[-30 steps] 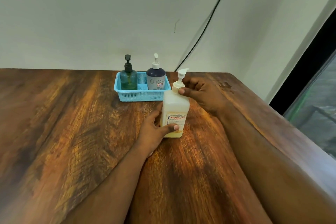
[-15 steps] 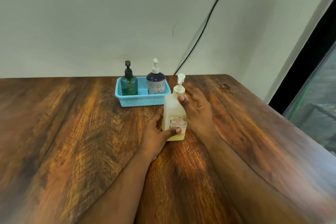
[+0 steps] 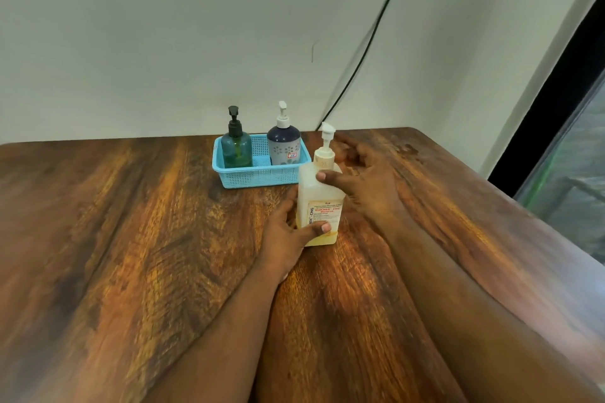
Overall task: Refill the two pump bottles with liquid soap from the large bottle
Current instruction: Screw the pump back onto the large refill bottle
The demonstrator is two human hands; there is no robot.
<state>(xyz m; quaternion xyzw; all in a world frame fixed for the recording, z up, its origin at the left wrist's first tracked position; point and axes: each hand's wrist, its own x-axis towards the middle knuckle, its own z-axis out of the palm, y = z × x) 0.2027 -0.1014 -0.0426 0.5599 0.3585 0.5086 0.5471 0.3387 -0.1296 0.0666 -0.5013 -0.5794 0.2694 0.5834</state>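
Note:
The large whitish bottle [image 3: 320, 203] with a white pump and a little yellow liquid at its base stands upright on the wooden table [image 3: 131, 239]. My left hand [image 3: 288, 235] grips its lower part, thumb across the label. My right hand [image 3: 366, 180] is beside the bottle's shoulder with its thumb touching it and its fingers spread out behind, blurred. Behind, a blue basket [image 3: 258, 177] holds two pump bottles: a green one with a black pump [image 3: 236, 149] on the left and a navy-and-grey one with a white pump [image 3: 283, 144] on the right.
The table meets a pale wall at the back, where a black cable [image 3: 370, 39] runs down behind the basket. The table's right edge runs alongside a dark-framed window [image 3: 563, 127]. Bare wood lies left of and in front of the bottle.
My right hand has left the pump collar, slid down to the bottle's shoulder and spread its fingers. My left hand keeps its grip low on the bottle. The view has tilted up slightly.

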